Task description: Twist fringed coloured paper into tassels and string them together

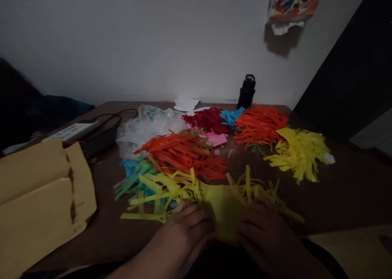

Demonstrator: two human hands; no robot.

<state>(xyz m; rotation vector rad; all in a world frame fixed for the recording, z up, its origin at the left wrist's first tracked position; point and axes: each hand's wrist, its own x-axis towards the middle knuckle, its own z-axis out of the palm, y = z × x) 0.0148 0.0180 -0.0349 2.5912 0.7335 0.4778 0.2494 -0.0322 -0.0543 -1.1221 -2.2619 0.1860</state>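
A yellow sheet of tissue paper [223, 207] with fringed strips at both ends lies at the table's front edge. My left hand [193, 225] is closed on its left side, fingers curled, with yellow strips fanning out beyond. On the opposite side my right hand [260, 224] is closed on the paper too, though shadow hides part of its fingers. Just past the sheet rests a pile of orange fringed paper [186, 154]. Blue and green strips [137, 181] lie partly under the yellow fringe on the left.
Orange fringe [261, 124] and a yellow fringed bundle [301, 152] lie at right. Behind are dark red fringe [206, 120], clear plastic [147, 126] and a black bottle [246, 92]. A brown envelope [36, 201] and a white power strip [73, 130] with a cable are at left.
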